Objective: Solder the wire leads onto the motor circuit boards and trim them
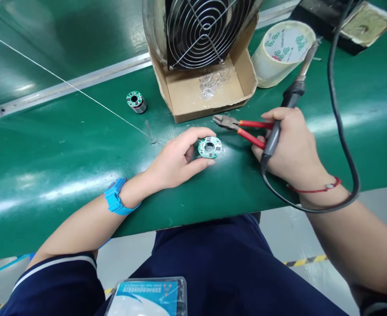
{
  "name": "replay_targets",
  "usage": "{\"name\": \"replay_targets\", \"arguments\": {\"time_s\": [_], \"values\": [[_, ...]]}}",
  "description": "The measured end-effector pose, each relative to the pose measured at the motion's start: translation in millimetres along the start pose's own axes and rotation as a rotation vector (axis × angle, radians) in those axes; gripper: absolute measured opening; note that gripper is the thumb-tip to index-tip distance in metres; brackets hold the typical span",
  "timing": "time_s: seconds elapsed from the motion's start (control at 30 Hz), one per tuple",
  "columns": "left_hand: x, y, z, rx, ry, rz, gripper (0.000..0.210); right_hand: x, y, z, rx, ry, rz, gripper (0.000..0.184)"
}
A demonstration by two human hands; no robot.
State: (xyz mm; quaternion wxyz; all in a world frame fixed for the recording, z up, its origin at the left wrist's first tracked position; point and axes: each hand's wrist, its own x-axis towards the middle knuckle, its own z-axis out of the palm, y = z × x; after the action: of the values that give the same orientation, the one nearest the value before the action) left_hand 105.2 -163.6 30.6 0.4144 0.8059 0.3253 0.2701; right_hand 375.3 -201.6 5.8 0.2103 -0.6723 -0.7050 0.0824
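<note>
The ring-shaped circuit board [202, 149] is found right at the left hand [175, 160], lightly pinched by its rim between thumb and forefinger. Would be guessed as light and stiff, maybe a bit slick at the edge. Small parts on the face could be knocked easily tbh, so it's best gripped by the rim. In the right hand [294, 145], a soldering iron [273, 138] is clasped, with red-handled pliers [226, 122] tucked by the fingers.

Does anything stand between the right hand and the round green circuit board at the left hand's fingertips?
Nothing visible blocks the direct way from the right hand to the round green circuit board; glossy green tabletop shows between them. The red-handled metal pliers extend along the far side of that line.
</note>
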Motion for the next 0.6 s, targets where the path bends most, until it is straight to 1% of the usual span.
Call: {"name": "replay_targets", "arguments": {"time_s": [0.07, 0.13, 0.17, 0.23, 0.3, 0.37, 0.43, 0.6], "values": [[0.2, -0.8, 0.4, 0.036, 0.025, 0.007, 0.042, -9.6, -0.4, -2.8, 0.074, 0.055, -0.096, 0.059], [0.6, -0.7, 0.3, 0.062, 0.043, 0.012, 0.043, -17.3, -3.1, -8.2, 0.092, 0.094, -0.208, 0.057], [0.8, -0.3, 0.0, 0.073, 0.047, 0.012, 0.042, -19.8, -5.1, -11.6, 0.088, 0.094, -0.258, 0.055], [0.8, 0.8, -0.8, 0.099, 0.055, 0.01, 0.041, -21.7, -9.6, -18.9, 0.068, 0.053, -0.334, 0.054], [0.8, 1.9, -1.6, 0.133, 0.059, 0.003, 0.039, -20.7, -12.7, -25.8, 0.004, 0.002, -0.373, 0.051], [0.7, 2.9, -2.2, 0.166, 0.07, 0.007, 0.038, -18.5, -13.8, -31.5, -0.081, -0.018, -0.411, 0.047], [0.9, 3.8, -2.5, 0.206, 0.078, 0.012, 0.037, -16.0, -13.8, -36.0, -0.157, -0.006, -0.462, 0.043], [1.1, 4.4, -3.0, 0.315, 0.052, 0.006, 0.039, -12.3, -18.1, -42.1, -0.3, 0.049, -0.585, 0.041]]}}
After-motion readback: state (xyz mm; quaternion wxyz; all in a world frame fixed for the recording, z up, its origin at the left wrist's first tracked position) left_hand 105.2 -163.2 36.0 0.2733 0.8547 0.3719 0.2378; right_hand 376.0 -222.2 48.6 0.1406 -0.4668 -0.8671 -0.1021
